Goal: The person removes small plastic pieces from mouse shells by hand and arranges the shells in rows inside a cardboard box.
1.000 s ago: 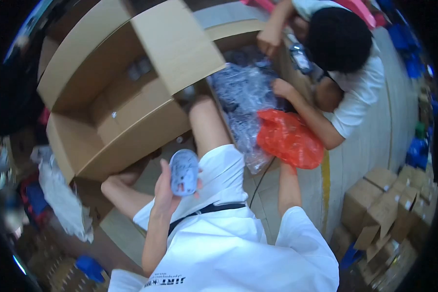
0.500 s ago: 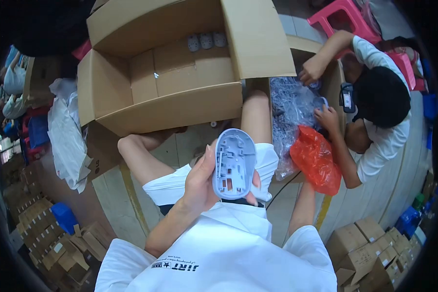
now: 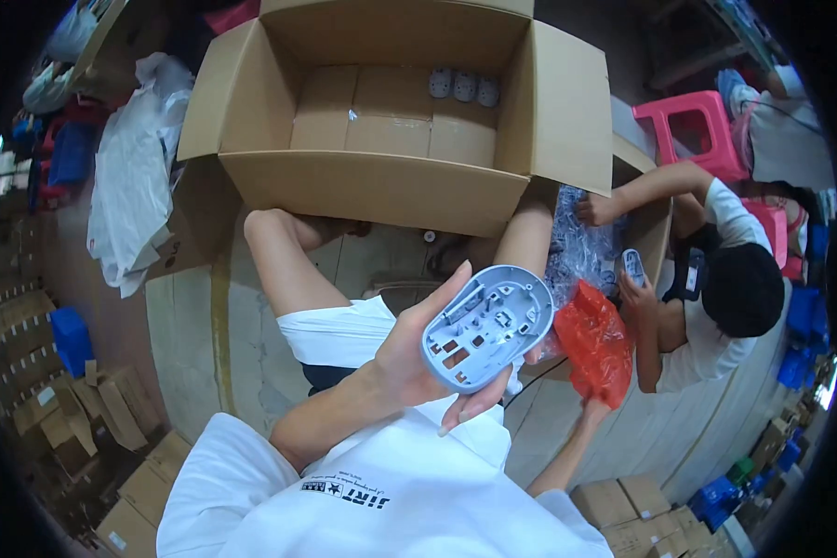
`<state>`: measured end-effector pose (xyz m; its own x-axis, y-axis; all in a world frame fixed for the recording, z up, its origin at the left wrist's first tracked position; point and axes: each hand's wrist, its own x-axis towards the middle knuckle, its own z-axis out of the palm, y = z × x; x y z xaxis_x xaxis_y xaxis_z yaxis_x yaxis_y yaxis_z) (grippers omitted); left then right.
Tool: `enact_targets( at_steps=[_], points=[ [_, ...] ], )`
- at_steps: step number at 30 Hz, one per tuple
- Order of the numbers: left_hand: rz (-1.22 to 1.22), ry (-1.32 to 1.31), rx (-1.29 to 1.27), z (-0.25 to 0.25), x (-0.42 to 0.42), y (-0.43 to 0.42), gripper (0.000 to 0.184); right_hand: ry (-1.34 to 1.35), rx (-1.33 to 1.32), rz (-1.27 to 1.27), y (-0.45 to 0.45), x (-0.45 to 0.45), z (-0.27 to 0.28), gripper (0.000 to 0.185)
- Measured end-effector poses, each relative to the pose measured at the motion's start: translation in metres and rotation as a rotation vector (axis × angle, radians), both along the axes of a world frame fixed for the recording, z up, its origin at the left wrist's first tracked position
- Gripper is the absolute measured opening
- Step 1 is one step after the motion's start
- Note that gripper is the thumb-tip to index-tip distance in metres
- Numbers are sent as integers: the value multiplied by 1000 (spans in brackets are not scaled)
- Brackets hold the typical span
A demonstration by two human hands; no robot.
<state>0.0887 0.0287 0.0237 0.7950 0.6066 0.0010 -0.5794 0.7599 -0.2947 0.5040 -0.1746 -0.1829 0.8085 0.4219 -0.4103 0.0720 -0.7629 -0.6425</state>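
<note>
A light grey plastic computer mouse shell (image 3: 488,330) lies in my left hand (image 3: 405,358), its hollow inner side facing up. My thumb presses along its upper left edge and my fingers show below it. Posts, ribs and rectangular cut-outs mark the inside of the shell. My right hand (image 3: 596,407) reaches to the lower end of a red plastic bag (image 3: 593,339), which hides its fingers. The bag lies against a carton holding clear plastic bags (image 3: 581,232) of grey parts.
A large open carton (image 3: 372,191) stands ahead, with three grey shells (image 3: 464,86) inside at the far right. To the right, a co-worker (image 3: 742,288) in a black cap holds a similar grey part (image 3: 633,267). A pink stool (image 3: 693,139) stands behind.
The mouse shell has moved right in my left hand and tilted. My view has shifted. The co-worker's hand now holds a grey part up. My right hand still reaches to the red bag.
</note>
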Motion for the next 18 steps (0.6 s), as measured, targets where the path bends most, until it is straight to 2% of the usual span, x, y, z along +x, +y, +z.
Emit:
enact_targets(
  at_steps=[2,3,4,5,7,8,10,12,13,15,16,18],
  points=[
    [-9,-11,14,-2,-7,-4,75,149,-151,151,-40,2,19,17],
    [-25,-14,27,-3,-10,-6,76,230,-382,332,-45,-6,36,9],
    [-41,-17,41,-4,-12,-7,76,346,-437,470,-43,-12,54,6],
    [-56,-19,55,-5,-14,-9,77,462,-492,607,-14,-53,104,3],
    [-59,-31,66,-8,-17,-12,77,628,-253,651,23,-105,148,3],
    [-68,-34,76,-10,-19,-14,76,622,-256,652,43,-129,161,3],
    [-87,-40,98,-11,-21,-17,76,650,578,717,84,-177,181,4],
    [-125,-33,98,-8,-27,-18,73,581,946,728,127,-234,209,8],
    [-166,-20,97,-6,-31,-17,70,652,1046,855,143,-250,218,13],
    [-246,6,97,0,-39,-18,65,475,1073,1173,161,-270,233,17],
    [-238,4,101,4,-42,-20,65,475,1072,1183,162,-272,235,17],
    [-129,441,162,12,-49,-23,56,442,1044,1277,164,-277,236,16]
  ],
)
